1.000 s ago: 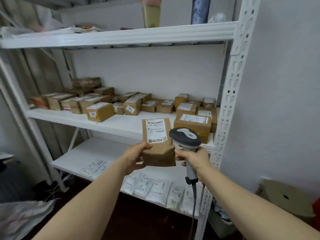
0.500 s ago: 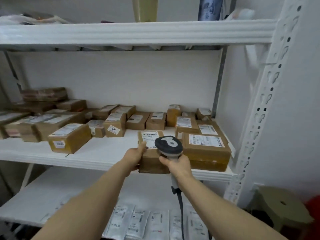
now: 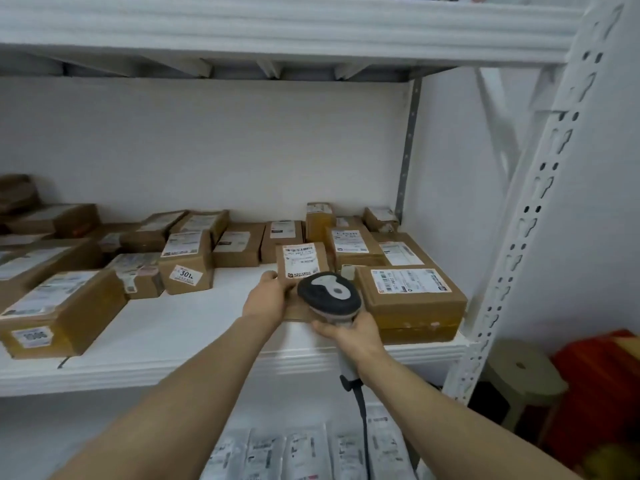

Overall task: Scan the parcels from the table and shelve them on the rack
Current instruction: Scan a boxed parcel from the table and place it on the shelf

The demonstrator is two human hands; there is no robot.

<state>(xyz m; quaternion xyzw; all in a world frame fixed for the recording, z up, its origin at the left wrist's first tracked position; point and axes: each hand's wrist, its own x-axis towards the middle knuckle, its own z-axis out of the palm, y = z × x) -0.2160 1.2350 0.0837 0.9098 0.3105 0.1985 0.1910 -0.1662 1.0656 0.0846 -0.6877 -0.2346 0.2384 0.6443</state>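
A brown cardboard parcel [image 3: 300,263] with a white barcode label lies on the middle shelf [image 3: 194,327] of the white rack, just left of a larger labelled box [image 3: 412,299]. My left hand [image 3: 268,299] grips the parcel's near left side. My right hand [image 3: 349,332] holds a grey and black barcode scanner [image 3: 329,294] by its handle, the scanner head hiding the parcel's near right corner. The scanner's black cable [image 3: 363,414] hangs down.
Many labelled cardboard boxes [image 3: 185,261] fill the back and left of the middle shelf, with bare white shelf in front of them. White mailer bags [image 3: 304,455] lie on the lower shelf. The rack's perforated upright [image 3: 519,230] stands at right, a stool [image 3: 519,375] beyond it.
Both hands moved forward and carried the parcel from the air in front of the rack onto the middle shelf, tilting it down flat. The view came closer to the shelf.
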